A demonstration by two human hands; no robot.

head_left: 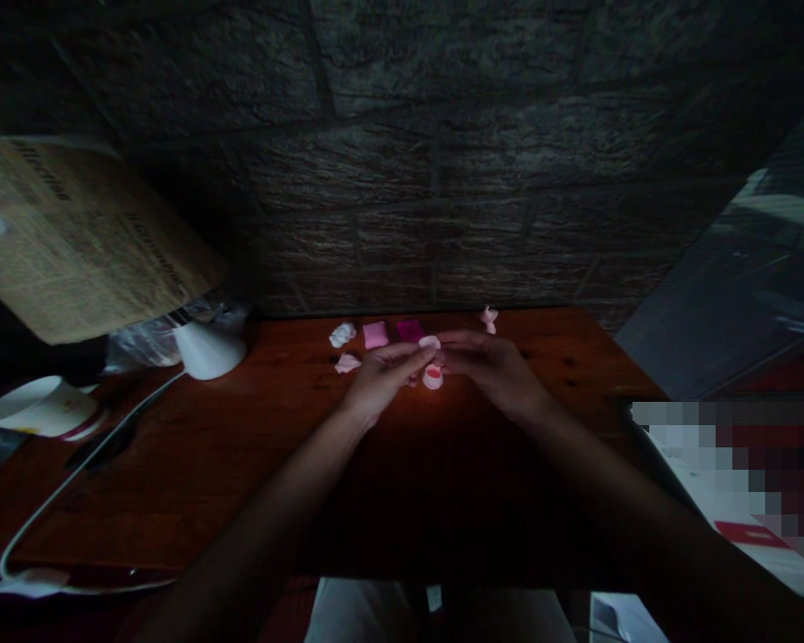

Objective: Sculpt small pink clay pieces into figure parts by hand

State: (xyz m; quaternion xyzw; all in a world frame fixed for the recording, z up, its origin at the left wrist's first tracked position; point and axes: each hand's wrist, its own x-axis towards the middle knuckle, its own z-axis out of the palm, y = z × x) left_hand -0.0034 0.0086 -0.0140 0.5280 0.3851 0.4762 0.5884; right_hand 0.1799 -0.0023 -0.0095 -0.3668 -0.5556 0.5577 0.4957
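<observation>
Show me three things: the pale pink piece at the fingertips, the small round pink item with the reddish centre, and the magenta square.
Pale pink piece (430,341): head view, middle of its visible face.
Small round pink item (432,383): head view, pale lower part.
Magenta square (409,329): head view, upper face.

Probably a home room: wooden table, lamp with printed shade, brick-patterned wall.

Rounded pale-pink piece near a hollow pink piece, reddish inside.
</observation>
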